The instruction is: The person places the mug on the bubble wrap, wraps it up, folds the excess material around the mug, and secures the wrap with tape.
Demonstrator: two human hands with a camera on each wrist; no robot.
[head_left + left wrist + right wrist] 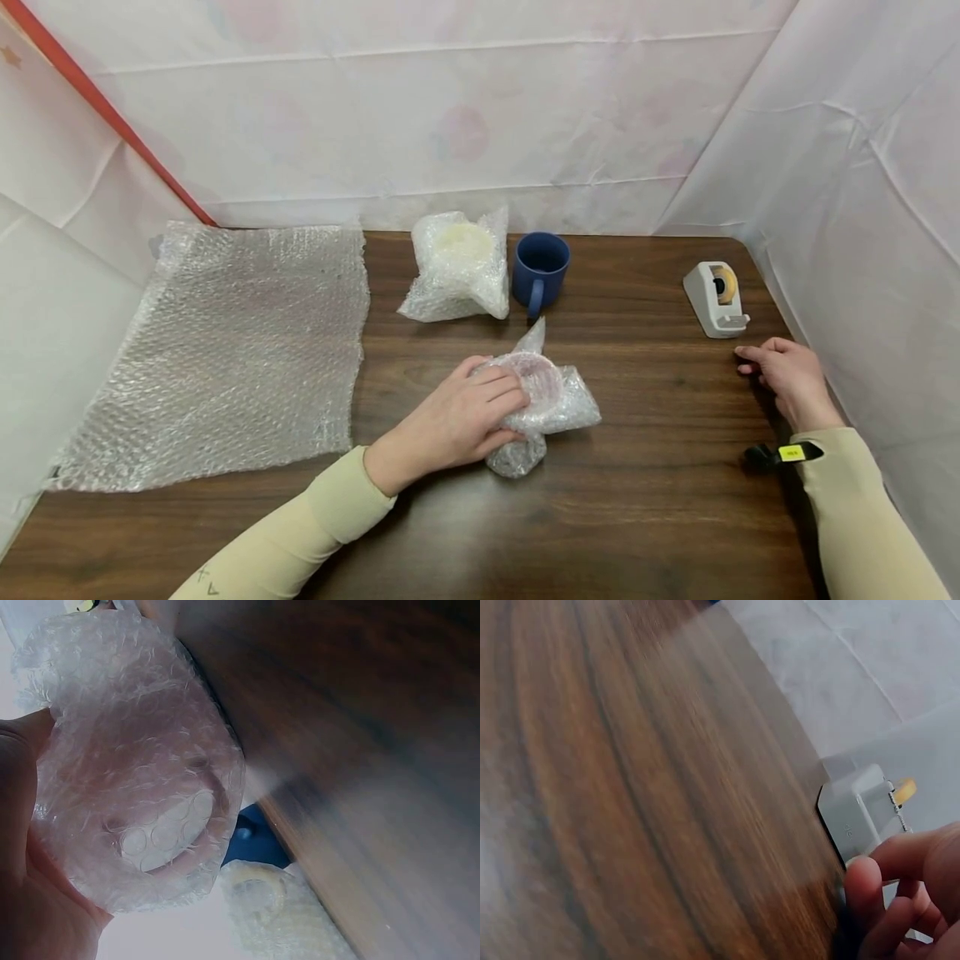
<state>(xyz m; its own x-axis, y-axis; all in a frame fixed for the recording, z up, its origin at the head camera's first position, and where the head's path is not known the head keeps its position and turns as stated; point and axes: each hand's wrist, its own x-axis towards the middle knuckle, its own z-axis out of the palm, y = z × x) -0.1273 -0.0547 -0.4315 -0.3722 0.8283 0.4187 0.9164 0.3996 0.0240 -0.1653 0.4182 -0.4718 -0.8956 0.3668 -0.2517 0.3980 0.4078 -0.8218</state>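
Near the middle of the table my left hand (465, 415) grips a pinkish cup in bubble wrap (567, 406), its fingers over the near side of the rim. The cup's round opening faces up in the head view, and loose ends of wrap stick out around it. In the left wrist view, a curved pink handle shows through the bubble wrap (135, 735). At the table's right side my right hand (791, 375) has thumb and forefinger close together, just in front of a white tape dispenser (707, 302); I cannot tell whether they pinch tape.
A large sheet of bubble wrap (247, 350) covers the table's left part. At the back stand a second bubble-wrapped piece (457, 275), yellowish on top, and an unwrapped blue mug (551, 287) with its handle toward me. Pale cloth walls (480, 108) border the table.
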